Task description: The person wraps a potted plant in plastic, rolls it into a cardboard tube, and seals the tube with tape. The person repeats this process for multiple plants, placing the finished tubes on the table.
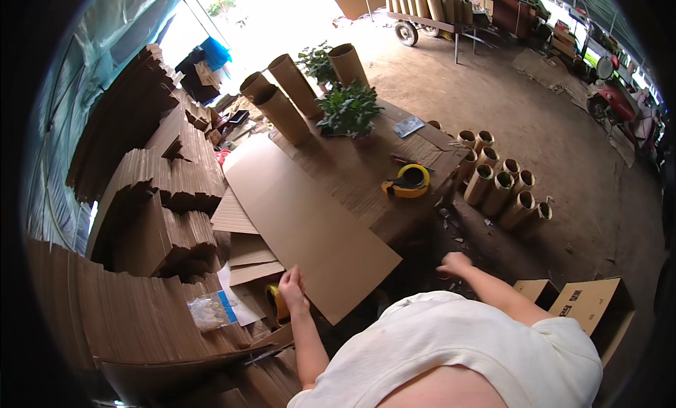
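Observation:
A large flat cardboard sheet (pixel 311 223) lies slantwise before me, its near corner jutting past the table edge. My left hand (pixel 293 291) is at the sheet's left edge, fingers curled against it. To the right of the sheet and apart from it, my right hand (pixel 456 264) hangs with bent fingers; nothing shows in it. Close beside my left hand is a yellow tape dispenser (pixel 278 302), partly hidden. Another yellow tape dispenser (pixel 407 182) sits on the wooden table (pixel 348 181), near a dark slim tool (pixel 404 159) that I cannot identify.
Potted leafy plants (pixel 349 111) and tall cardboard tubes (pixel 284 115) stand at the table's far end. Several shorter tubes (pixel 501 189) stand on the floor at right. Stacked cardboard (pixel 132 313) crowds the left. Printed cartons (pixel 586 305) are by my right elbow. A loaded cart (pixel 422 22) is farther off.

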Motion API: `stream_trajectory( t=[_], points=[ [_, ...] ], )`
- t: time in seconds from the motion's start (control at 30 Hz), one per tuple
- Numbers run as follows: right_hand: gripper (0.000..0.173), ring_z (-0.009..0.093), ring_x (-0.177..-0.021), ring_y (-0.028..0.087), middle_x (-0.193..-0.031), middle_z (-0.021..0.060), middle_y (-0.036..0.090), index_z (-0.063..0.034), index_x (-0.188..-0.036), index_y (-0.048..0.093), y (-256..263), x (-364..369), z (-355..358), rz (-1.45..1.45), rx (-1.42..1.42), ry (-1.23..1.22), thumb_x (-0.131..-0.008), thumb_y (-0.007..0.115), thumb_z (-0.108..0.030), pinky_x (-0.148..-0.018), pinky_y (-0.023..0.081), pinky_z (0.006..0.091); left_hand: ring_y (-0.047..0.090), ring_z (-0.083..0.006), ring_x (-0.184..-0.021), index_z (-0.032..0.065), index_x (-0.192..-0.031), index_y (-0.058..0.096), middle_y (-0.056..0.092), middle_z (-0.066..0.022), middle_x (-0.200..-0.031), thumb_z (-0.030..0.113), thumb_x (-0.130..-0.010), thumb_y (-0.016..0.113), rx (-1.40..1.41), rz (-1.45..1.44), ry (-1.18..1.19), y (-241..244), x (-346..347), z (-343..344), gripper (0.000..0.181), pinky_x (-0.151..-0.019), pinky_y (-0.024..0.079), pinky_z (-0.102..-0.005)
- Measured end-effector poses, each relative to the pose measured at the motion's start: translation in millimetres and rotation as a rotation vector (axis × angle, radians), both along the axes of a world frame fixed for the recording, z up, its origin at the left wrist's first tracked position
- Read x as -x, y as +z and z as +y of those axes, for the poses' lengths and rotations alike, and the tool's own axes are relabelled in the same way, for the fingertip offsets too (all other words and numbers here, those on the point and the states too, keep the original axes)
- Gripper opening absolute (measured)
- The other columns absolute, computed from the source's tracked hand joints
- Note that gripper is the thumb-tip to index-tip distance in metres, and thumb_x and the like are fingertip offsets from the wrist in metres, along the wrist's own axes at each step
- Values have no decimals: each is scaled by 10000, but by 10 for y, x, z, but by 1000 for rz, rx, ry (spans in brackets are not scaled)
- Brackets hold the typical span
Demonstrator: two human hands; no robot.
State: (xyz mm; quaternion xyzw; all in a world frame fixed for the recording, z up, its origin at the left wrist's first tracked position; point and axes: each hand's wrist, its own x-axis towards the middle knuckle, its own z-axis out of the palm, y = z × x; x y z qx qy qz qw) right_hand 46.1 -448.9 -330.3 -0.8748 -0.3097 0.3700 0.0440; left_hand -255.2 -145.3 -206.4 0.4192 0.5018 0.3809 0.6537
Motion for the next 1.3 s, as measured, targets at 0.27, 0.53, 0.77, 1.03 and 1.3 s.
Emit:
stream_trajectory(
  t=[0.27, 0.53, 0.77, 1.03, 1.3],
  points=[
    [207, 225, -514, 621, -584, 148, 607, 39, -673, 604, -718, -339, -3452, 17, 156, -1149, -801, 449, -11, -430, 475, 330, 529, -161, -558, 115, -989, 629, 595, -47, -942, 157, -772, 677, -446, -1457, -1383, 2747, -1432, -2131, 226, -470, 382, -249],
    [141, 177, -462, 595, -585, 92, 613, -15, -655, 626, -776, 134, -3464, 307, 135, -923, -753, 590, -110, -436, 491, 309, 455, -118, -549, 124, -851, 655, 619, -2, -1036, 66, -787, 639, -199, -1592, -1174, 3210, -1875, -3007, 88, -477, 361, -196],
    [171, 179, -589, 640, -660, 93, 651, -87, -820, 697, -1014, -330, -2335, 146, -156, -386, -691, 625, -175, -615, 515, 292, 471, -124, -543, 119, -868, 642, 609, -14, -1036, 81, -796, 631, -256, -1436, -1393, 3140, -2283, -2829, 83, -474, 367, -198],
    [208, 282, -831, 623, -877, 119, 651, -102, -889, 664, -123, -1248, -857, 70, -471, -223, -734, 591, -220, -754, 492, 370, 492, -130, -530, 119, -912, 629, 599, -18, -1025, 105, -786, 648, -480, -1424, -1321, 3113, -2713, -2381, 127, -461, 371, -203],
    [155, 276, -781, 614, -837, 116, 637, -77, -844, 655, 326, -1948, 117, -90, -598, 55, -751, 602, -190, -705, 493, 359, 513, -137, -517, 119, -955, 616, 590, -23, -1013, 129, -777, 666, -643, -1568, -1150, 2977, -3374, -1831, 185, -449, 375, -207]
  ],
)
